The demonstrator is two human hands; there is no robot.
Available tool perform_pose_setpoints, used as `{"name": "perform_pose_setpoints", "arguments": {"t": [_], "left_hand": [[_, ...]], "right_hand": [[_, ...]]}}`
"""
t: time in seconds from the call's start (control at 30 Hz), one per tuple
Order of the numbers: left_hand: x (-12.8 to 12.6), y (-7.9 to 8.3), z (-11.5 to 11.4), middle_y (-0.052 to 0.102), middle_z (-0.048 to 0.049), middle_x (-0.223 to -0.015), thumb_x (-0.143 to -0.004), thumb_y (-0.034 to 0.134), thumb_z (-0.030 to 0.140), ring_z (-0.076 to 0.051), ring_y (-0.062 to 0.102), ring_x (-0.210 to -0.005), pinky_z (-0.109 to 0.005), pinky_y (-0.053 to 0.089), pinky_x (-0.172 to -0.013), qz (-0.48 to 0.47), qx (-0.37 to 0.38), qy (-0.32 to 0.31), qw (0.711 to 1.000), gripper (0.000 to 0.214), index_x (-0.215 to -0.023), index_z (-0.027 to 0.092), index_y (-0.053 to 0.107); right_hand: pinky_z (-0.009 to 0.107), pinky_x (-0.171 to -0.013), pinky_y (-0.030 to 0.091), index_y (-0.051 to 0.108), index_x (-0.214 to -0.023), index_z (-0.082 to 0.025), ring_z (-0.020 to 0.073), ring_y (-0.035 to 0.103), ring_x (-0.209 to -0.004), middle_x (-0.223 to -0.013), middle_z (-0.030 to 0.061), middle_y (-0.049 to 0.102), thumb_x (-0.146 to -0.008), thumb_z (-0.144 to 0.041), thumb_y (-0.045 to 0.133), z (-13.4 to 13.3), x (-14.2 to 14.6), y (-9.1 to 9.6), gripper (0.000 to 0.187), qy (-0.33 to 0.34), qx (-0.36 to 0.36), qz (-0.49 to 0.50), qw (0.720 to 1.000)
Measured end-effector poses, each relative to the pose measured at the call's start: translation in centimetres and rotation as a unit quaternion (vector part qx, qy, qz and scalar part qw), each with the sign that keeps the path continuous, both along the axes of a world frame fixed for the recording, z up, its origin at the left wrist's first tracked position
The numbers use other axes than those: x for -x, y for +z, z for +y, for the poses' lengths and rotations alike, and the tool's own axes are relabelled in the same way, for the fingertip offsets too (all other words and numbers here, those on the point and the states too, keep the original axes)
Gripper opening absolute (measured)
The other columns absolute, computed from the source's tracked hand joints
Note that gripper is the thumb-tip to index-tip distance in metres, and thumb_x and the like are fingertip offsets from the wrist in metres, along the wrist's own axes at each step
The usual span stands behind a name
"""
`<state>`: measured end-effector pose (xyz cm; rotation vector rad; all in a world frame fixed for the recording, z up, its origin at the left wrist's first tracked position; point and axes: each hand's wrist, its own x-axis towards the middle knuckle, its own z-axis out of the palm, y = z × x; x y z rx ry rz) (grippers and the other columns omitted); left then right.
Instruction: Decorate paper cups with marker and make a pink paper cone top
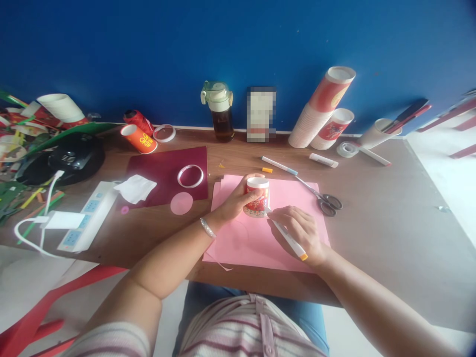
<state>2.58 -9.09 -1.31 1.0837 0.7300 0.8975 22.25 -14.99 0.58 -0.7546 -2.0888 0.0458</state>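
My left hand [241, 197] is wrapped round a red and white paper cup [257, 199], which stands over the pink paper [238, 243]. Drawn marks run along the cup's white lower band. In my right hand [299, 225] is a white marker pen [288, 238] with an orange end, its tip at the cup's lower right side. An orange cap [267, 170] lies on the table behind the cup. Close by are another marker with a blue end [278, 165] and black-handled scissors [327, 203], whose handles rest partly on the pink paper.
Stacked paper cups [316, 109] lean at the back right, near a tape roll [348, 149]. A drink bottle [220, 111] stands against the blue wall. At left are a maroon sheet [163, 171], a paper ring [190, 176], a tissue [136, 189] and a power strip [87, 218].
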Motion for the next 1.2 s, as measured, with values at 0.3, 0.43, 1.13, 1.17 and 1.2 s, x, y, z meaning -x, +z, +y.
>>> {"name": "perform_pose_setpoints", "arguments": {"t": [0.3,0.43,1.13,1.17,1.2], "left_hand": [[-0.02,0.08,0.01,0.059,-0.0070,-0.113,-0.090,0.067,0.046,-0.021,0.057,-0.101,-0.033,0.046,-0.087,0.007,-0.013,-0.002,1.000,0.049,-0.131,0.023,0.052],[0.01,0.00,0.04,0.059,-0.0079,-0.115,-0.090,0.068,0.047,-0.022,0.057,-0.102,-0.033,0.047,-0.087,0.009,-0.013,-0.005,1.000,0.052,-0.133,0.023,0.052],[0.03,-0.04,0.07,0.060,-0.0087,-0.118,-0.088,0.071,0.045,-0.024,0.056,-0.107,-0.034,0.046,-0.089,0.003,0.000,0.004,1.000,0.051,-0.131,0.023,0.055],[0.04,-0.10,0.09,0.060,-0.0087,-0.118,-0.088,0.071,0.045,-0.024,0.056,-0.107,-0.034,0.046,-0.089,0.001,-0.001,0.004,1.000,0.051,-0.131,0.023,0.055],[0.05,-0.15,0.11,0.060,-0.0085,-0.118,-0.088,0.071,0.045,-0.024,0.057,-0.107,-0.034,0.046,-0.089,0.000,-0.002,0.003,1.000,0.051,-0.131,0.023,0.055]], "right_hand": [[0.032,-0.063,0.056,0.059,-0.117,-0.016,0.0187,0.067,-0.070,-0.086,0.0088,0.072,-0.090,-0.003,0.062,0.15,0.02,0.07,0.031,0.010,0.019,-0.006,1.000],[0.032,-0.065,0.056,0.059,-0.120,-0.017,0.0193,0.068,-0.071,-0.088,0.0088,0.073,-0.091,-0.004,0.059,0.12,-0.03,0.22,0.031,0.014,0.029,-0.011,0.999],[0.032,-0.064,0.051,0.060,-0.109,-0.014,0.0180,0.063,-0.070,-0.085,0.0092,0.072,-0.087,0.000,0.065,-0.01,-0.37,-0.53,0.026,0.016,0.030,-0.019,0.999],[0.032,-0.064,0.051,0.060,-0.109,-0.015,0.0179,0.062,-0.070,-0.085,0.0089,0.072,-0.087,0.000,0.065,0.00,-0.40,-0.59,0.027,0.013,0.028,-0.020,0.999],[0.032,-0.063,0.051,0.060,-0.109,-0.015,0.0177,0.062,-0.070,-0.084,0.0085,0.072,-0.087,0.000,0.065,0.00,-0.42,-0.64,0.027,0.010,0.027,-0.020,0.999]]}}
